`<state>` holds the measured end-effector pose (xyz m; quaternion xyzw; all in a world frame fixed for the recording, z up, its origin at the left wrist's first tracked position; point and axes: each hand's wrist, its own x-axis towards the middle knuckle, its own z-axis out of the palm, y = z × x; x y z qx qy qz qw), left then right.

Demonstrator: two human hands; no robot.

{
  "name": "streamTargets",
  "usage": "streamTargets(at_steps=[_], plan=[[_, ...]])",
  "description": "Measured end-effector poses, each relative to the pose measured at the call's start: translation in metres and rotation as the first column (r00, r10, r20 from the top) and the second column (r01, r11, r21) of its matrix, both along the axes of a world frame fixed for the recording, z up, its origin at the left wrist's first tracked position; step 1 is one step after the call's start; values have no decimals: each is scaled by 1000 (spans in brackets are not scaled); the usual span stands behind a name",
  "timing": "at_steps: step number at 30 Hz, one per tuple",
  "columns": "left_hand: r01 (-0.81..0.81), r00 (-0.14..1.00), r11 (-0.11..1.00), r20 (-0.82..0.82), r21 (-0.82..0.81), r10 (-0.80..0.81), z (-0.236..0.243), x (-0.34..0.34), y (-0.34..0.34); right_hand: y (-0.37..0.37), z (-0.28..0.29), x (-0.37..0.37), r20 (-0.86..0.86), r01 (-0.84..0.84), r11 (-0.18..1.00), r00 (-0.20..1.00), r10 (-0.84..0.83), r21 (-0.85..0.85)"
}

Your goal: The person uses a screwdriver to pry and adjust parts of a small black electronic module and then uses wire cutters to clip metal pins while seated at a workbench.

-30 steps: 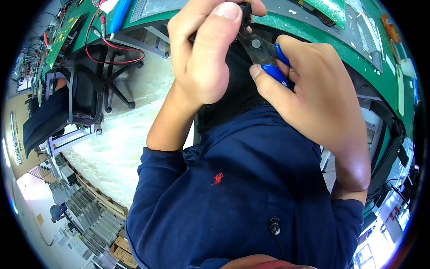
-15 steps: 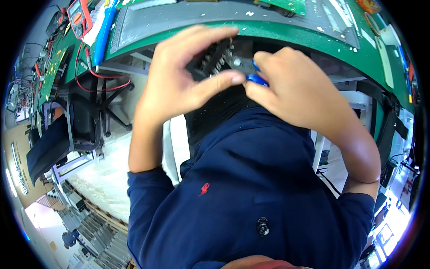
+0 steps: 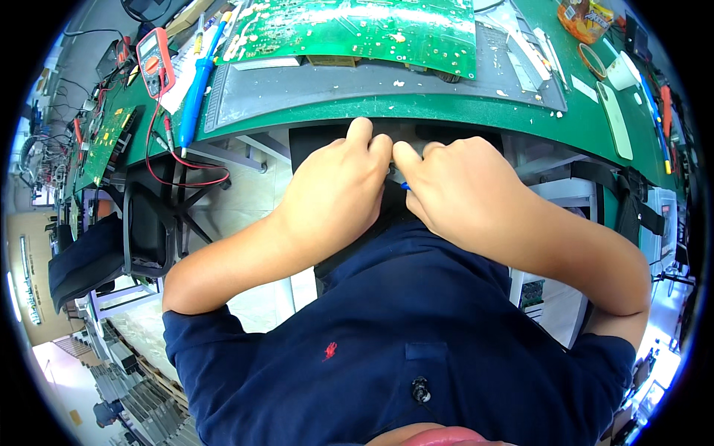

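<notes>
My left hand (image 3: 338, 189) and my right hand (image 3: 465, 182) meet in front of me, over my lap, just below the table's near edge. The fingers of my right hand are curled round a blue-handled tool (image 3: 405, 186); only a sliver of blue shows, and its working end is hidden. My left hand is closed, its knuckles against those of my right hand. Whatever is between its fingers is covered from view.
A large green circuit board (image 3: 357, 30) is raised above a grey mat (image 3: 297, 89) on the green table (image 3: 416, 108). To the left lie a red multimeter (image 3: 155, 63) with leads and a blue pen-shaped tool (image 3: 196, 100). A phone (image 3: 614, 121) and a tape roll (image 3: 593, 61) are right. A black chair (image 3: 149, 223) stands left.
My left hand was spread around a black part with rows of metal terminals; its fingers have closed and turned toward my right hand. Both hands are lower, hiding that part. The view has tilted up.
</notes>
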<state>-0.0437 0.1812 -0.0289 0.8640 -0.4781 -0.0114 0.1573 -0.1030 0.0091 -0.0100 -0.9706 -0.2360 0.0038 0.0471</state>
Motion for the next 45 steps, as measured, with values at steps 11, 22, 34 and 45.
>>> streamTargets(at_steps=[11, 22, 34, 45], plan=[[67, 997, 997, 39, -33, -65, 32, 0, -7, -2, 14, -2, 169, 95, 992, 982, -81, -78], [143, 987, 989, 65, 29, -145, 102, -19, 5, 4, 79, -28, -15, 108, 993, 994, -109, -39], [172, 979, 984, 114, -33, -168, 121, -43, 17, 14, 110, -56, 36, 88, 995, 995, -90, 49], [209, 973, 974, -80, -83, -216, 123, -27, 9, 1, 107, -58, 154, 103, 995, 983, -100, -6]])
